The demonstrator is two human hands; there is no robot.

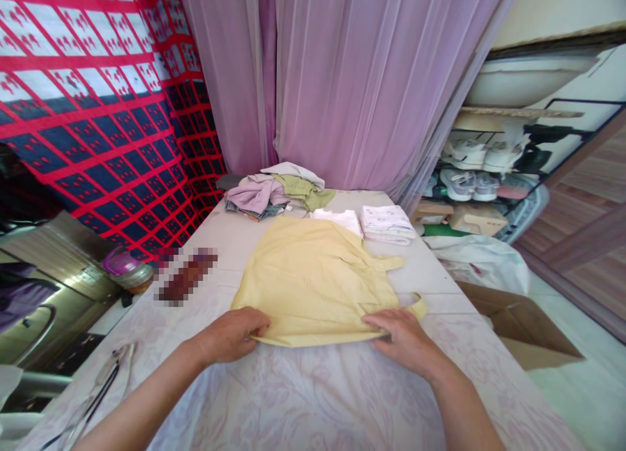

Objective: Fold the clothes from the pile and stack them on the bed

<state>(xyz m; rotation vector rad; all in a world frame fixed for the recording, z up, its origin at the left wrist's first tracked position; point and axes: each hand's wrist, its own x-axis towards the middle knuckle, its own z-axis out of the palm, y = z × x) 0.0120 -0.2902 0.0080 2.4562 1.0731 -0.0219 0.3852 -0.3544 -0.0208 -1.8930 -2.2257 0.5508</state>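
Observation:
A yellow garment with straps [313, 275] lies spread over the patterned tablecloth [303, 399]; its exact kind I cannot tell. Its near edge is pinched at the left end by my left hand [238, 334], fingers closed on the cloth. At the right end of that same edge, my right hand [403, 340] grips the fabric, thumb on top. Between both hands the edge runs nearly straight and slightly raised. Two straps [391, 263] stick out on the garment's right side. Beyond it are a white cloth [340, 219] and a folded white stack [386, 224].
A heap of clothes [278, 190] sits at the table's far end before a purple curtain [381, 79]. Cables [105, 386] lie on the left edge. A cardboard box [528, 327] and a shoe rack [489, 154] stand to the right. A blurred dark-red patch [186, 278] is on the left.

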